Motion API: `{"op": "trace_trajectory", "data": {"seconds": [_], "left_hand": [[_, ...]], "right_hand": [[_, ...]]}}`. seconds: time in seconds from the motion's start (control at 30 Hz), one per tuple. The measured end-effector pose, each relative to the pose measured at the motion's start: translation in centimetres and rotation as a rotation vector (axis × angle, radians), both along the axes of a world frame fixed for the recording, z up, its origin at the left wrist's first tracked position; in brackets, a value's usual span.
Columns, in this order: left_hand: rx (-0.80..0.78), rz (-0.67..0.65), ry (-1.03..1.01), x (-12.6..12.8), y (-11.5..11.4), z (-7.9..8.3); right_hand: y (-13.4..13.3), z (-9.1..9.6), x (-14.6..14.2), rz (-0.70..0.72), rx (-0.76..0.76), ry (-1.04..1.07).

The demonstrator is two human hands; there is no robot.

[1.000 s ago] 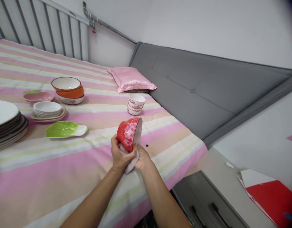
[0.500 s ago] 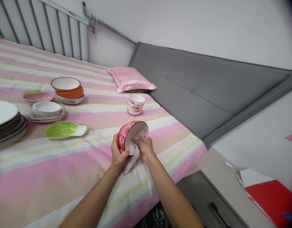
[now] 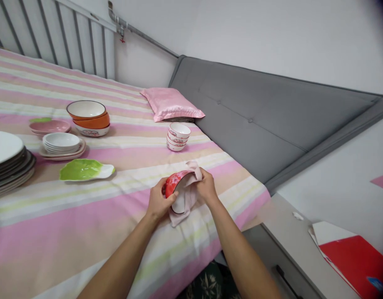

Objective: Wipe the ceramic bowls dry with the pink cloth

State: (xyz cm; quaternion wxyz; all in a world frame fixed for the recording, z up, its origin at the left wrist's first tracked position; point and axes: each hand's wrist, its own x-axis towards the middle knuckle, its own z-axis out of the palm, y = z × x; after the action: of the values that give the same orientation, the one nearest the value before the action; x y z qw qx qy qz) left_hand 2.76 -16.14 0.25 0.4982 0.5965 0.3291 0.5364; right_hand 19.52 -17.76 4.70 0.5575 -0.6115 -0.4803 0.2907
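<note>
Bed [image 3: 69, 232]: one, under a sheet striped pink, cream and pale green; it bears all the crockery.
Headboard [image 3: 256, 120]: one, grey and padded, along the right.
Nightstand [image 3: 291, 245]: one, grey, beside the bed at lower right, with one red folder [image 3: 356, 261] lying on it.
Pillow [image 3: 171, 104]: one, pink satin, against the headboard.
Plate stack [image 3: 9, 160]: one pile at the left edge, white plate on top; number of plates cannot be told.
Large bowls [image 3: 89, 118]: three, nested.
Pink plate [image 3: 50, 126]: one pile, just left of the large bowls.
Small white dishes [image 3: 62, 143]: one stack on a pink plate, count unclear.
Leaf dish [image 3: 85, 169]: one, green, lying alone.
Small bowls [image 3: 178, 136]: one stack, three or four.
Red bowl [image 3: 175, 185]: one, floral, tipped on its side just above the sheet near the bed's front edge.
Cloth [image 3: 186, 199]: one, pale pink, draped over the bowl's mouth.
Left hand [image 3: 158, 202]: curled round the bowl's outer wall, thumb at the rim.
Right hand [image 3: 206, 187]: closed on the cloth, pressing it against the rim, forearm stretched forward.
</note>
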Motion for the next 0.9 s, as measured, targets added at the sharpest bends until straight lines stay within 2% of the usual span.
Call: {"op": "trace_trajectory", "data": {"seconds": [0.1,0.23,0.33,0.37,0.43,0.6,0.67,0.77,0.9], "left_hand": [[-0.063,0.117,-0.011,0.0,0.2,-0.2],[-0.152,0.285,-0.044,-0.4,0.8,-0.3],[-0.213,0.396,-0.058,-0.6,1.2,-0.3],[-0.229,0.424,-0.062,-0.6,1.2,-0.4],[-0.252,0.472,-0.068,-0.6,1.3,-0.4],[-0.299,0.558,-0.019,-0.7,1.3,-0.5],[-0.323,0.573,0.018,-0.7,1.4,-0.5],[-0.346,0.552,0.072,-0.5,1.4,-0.6],[-0.34,0.453,0.139,0.0,1.1,-0.8]], "right_hand": [[-0.8,-0.4,0.8,-0.005,-0.011,0.117],[-2.2,-1.0,3.0,-0.12,-0.09,0.316],[-3.5,-0.6,5.6,-0.146,-0.119,0.469],[-3.9,-0.3,6.5,-0.143,-0.106,0.612],[-4.9,0.6,8.6,-0.172,0.02,0.798],[-7.5,3.2,12.4,-0.283,0.355,0.926],[-8.1,4.3,12.7,-0.253,0.431,0.926],[-8.1,5.5,11.5,-0.182,0.471,0.886],[-6.9,5.8,7.3,-0.057,0.34,0.804]]}}
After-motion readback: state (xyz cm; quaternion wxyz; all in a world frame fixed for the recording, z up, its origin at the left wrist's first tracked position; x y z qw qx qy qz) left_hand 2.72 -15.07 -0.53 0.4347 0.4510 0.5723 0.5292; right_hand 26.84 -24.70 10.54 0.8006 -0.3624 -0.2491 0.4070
